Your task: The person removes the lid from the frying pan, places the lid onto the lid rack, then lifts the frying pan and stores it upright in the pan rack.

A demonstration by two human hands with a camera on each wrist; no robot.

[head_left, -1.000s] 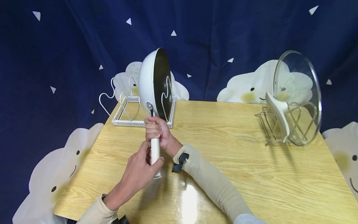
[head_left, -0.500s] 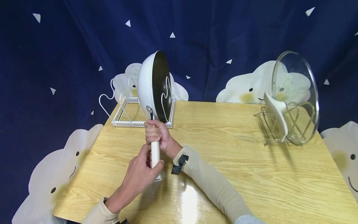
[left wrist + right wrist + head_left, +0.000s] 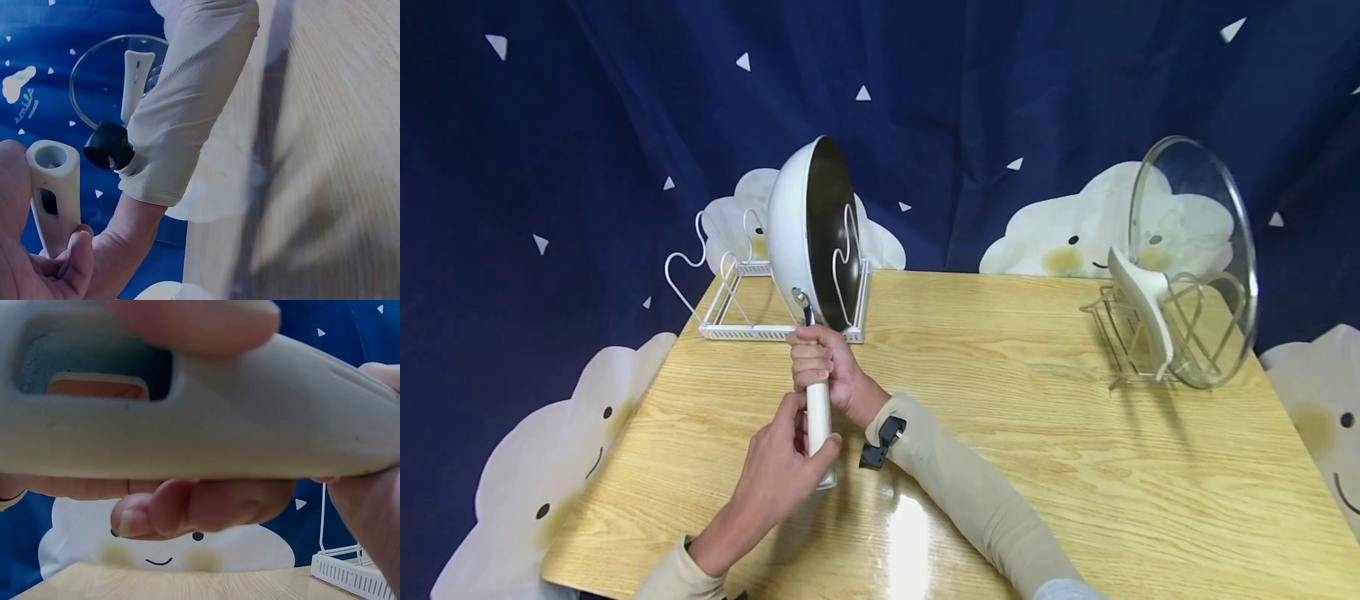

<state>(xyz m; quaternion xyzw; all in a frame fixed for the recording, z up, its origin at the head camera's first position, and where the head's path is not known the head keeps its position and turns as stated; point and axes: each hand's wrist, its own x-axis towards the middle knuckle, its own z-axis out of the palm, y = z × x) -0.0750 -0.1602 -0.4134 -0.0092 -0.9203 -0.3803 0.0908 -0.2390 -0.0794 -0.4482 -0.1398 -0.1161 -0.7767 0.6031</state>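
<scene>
A white wok (image 3: 790,217) with a dark inside stands on edge among the wires of a white wire rack (image 3: 752,332). Its cream handle (image 3: 818,412) points toward me. High on the handle, close to the pan, my right hand (image 3: 827,367) grips with curled fingers. Below it, my left hand (image 3: 775,467) holds the lower end between thumb and fingers. The hollow end of the handle (image 3: 59,200) shows in the left wrist view. In the right wrist view, the handle (image 3: 262,419) fills the upper half, with fingers above and below it.
At the right, a glass lid (image 3: 1251,275) with a white handle (image 3: 1144,292) leans upright in a metal wire stand (image 3: 1116,333). A wooden table (image 3: 1000,400) carries both racks. A dark blue curtain (image 3: 940,117) hangs behind.
The wok has sunk slightly in the rack, and its handle end has shifted a little toward me. Both hands moved with it and keep their hold.
</scene>
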